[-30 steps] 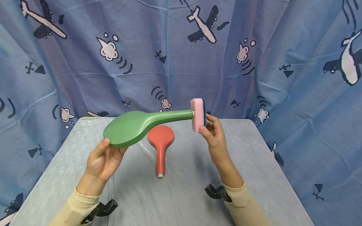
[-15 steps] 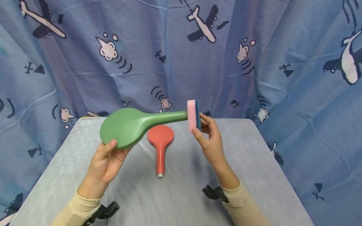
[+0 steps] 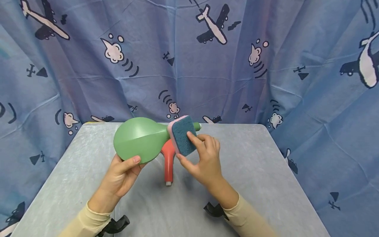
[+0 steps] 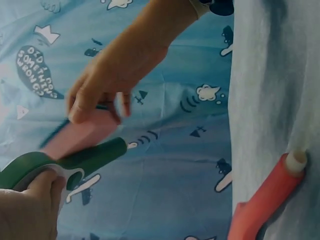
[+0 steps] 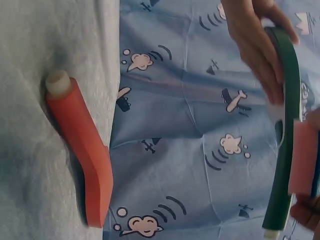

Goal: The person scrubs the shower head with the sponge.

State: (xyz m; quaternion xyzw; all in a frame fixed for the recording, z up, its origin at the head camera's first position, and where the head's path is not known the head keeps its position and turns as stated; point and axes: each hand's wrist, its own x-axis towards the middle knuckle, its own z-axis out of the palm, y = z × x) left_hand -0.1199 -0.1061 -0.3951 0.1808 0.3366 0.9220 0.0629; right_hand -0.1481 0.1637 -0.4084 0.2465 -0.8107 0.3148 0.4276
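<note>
My left hand (image 3: 118, 177) grips a green shower head (image 3: 139, 138) by its round head, thumb over the near edge, handle pointing right. In my right hand (image 3: 207, 161) is a sponge (image 3: 182, 141) with a pink soft side and a blue scouring side, pinched between thumb and fingers. Its pink side faces the shower head's handle, as the right wrist view shows with the sponge (image 5: 302, 160) right against the handle. The sponge hides part of the handle in the head view; the pale end shows beyond it. Both things are above the table.
A red shower head (image 3: 168, 164) lies on the grey table (image 3: 251, 171) behind the hands, its pale threaded end toward me and its round head mostly covered. A blue curtain (image 3: 189, 65) with airplane prints hangs around the table's back and sides.
The sponge has moved left from the handle's end to partway along the handle and turned its blue side toward me. The green shower head has come slightly nearer and tilted.
</note>
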